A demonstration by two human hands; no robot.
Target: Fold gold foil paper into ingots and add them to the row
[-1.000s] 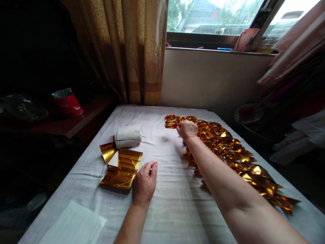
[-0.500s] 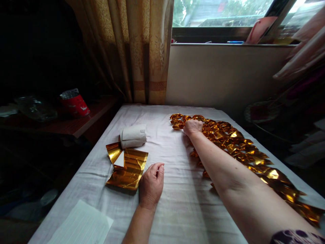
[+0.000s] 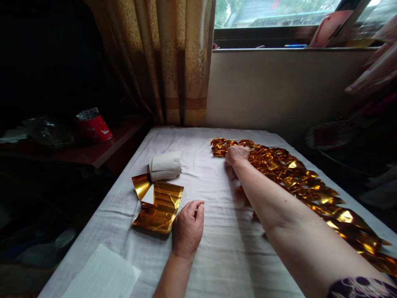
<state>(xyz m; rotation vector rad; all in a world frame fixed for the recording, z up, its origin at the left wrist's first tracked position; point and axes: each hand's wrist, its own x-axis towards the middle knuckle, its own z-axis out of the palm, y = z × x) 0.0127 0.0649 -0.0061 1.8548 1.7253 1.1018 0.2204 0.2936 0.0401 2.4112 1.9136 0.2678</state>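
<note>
Gold foil folded pieces (image 3: 297,176) line the white-clothed desk (image 3: 214,231), the right hand (image 3: 237,155) pinching the far end piece, the left hand (image 3: 187,227) loosely curled, empty beside flat gold foil sheets (image 3: 158,207); press gently, keeping rows aligned.

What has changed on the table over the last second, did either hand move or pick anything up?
Very little. The right hand stays stretched out at the far end of the row of folded gold pieces, fingers curled on them, nothing lifted. The left hand still rests loosely curled on the white cloth beside the flat gold sheets. The white roll has not moved; only the view shifted slightly.
</note>
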